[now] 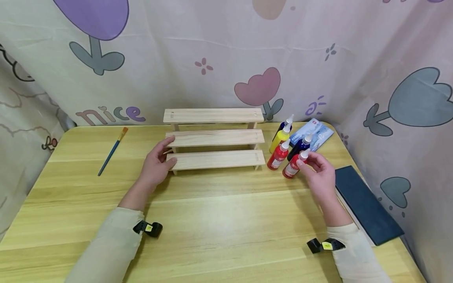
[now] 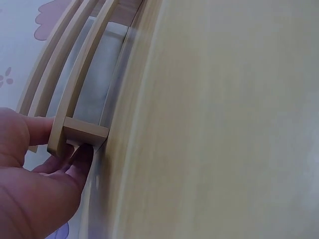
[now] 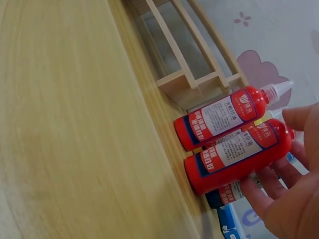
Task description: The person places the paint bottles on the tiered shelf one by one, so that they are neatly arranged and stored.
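Note:
A three-tier wooden rack [image 1: 216, 159] stands at the back middle of the table. My left hand [image 1: 155, 165] grips its left end, thumb on the lowest shelf; the left wrist view shows fingers [image 2: 79, 167] curled beneath that shelf beside the end support. My right hand [image 1: 321, 173] holds a red squeeze bottle [image 3: 239, 154] with a white nozzle near its neck, thumb on one side and fingers on the other. Another red bottle [image 1: 277, 156] stands close on its left. Behind them are a yellow bottle [image 1: 279, 140] and dark blue bottles [image 1: 300, 147], partly hidden.
A blue-and-white packet [image 1: 320, 133] lies at the back right corner. Along the right edge rests a dark flat board [image 1: 368, 204]. A blue-handled paintbrush [image 1: 112, 152] lies at the left. A patterned curtain [image 1: 212, 51] hangs behind the table.

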`<state>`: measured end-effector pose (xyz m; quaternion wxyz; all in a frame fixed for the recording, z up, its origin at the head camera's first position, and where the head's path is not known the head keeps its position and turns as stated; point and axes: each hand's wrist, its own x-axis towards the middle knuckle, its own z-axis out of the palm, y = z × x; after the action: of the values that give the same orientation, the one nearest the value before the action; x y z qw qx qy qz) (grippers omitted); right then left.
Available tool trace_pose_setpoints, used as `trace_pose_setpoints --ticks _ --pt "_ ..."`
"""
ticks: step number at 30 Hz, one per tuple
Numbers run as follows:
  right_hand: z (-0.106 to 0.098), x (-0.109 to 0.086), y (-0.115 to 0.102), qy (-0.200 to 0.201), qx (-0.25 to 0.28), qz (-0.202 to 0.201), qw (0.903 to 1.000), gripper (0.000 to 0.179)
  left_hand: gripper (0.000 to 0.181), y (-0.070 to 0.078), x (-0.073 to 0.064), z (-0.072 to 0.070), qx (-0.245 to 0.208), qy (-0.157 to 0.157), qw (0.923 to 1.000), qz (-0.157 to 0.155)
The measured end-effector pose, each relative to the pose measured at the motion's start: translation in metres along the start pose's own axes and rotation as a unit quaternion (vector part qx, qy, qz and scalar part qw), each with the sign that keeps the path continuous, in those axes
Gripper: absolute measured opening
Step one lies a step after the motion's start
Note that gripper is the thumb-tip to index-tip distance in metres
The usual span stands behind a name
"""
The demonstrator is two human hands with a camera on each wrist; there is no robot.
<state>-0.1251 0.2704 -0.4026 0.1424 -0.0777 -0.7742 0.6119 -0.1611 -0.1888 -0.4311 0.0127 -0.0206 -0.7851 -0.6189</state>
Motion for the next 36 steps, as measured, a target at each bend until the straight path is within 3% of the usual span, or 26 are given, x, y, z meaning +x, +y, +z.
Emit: trace_pose_setpoints --ticks 8,19,27,36 --pt "0.000 0.003 0.004 0.035 -0.025 -0.003 0.9991 0.032 0.064 -0.001 0.002 0.002 -0.006 0.000 0.9999 0.011" --pt "-0.002 -0.002 -0.001 0.046 -0.020 -0.003 0.9987 0.032 0.063 -0.005 0.003 0.003 -0.011 -0.004 0.9998 0.015" --pt "-0.003 -0.016 -0.013 0.017 -0.058 -0.003 0.9982 0.035 0.063 -0.007 0.002 0.004 -0.010 -0.004 0.9999 0.009" --pt "0.012 -0.022 -0.040 -0.056 -0.034 -0.040 0.9970 0.036 0.064 -0.008 0.000 -0.001 -0.006 0.006 0.9998 0.016"
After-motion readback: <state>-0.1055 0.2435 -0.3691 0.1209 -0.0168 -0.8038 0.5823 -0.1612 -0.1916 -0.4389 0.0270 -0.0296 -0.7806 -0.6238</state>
